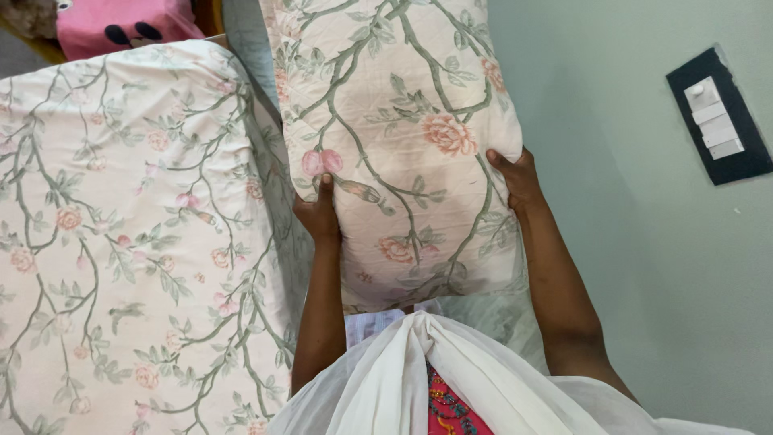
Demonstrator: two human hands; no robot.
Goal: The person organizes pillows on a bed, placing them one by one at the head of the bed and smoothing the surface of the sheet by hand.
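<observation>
Both hands grip a floral pillow held upright at 12 o'clock: the left hand clasps its left edge, the right hand its right edge. A bed in matching floral sheet lies at 9 o'clock, a switch panel on the wall at 2 o'clock

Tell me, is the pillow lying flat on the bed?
No, both the left hand and right hand hold the pillow up beside the bed.
</observation>
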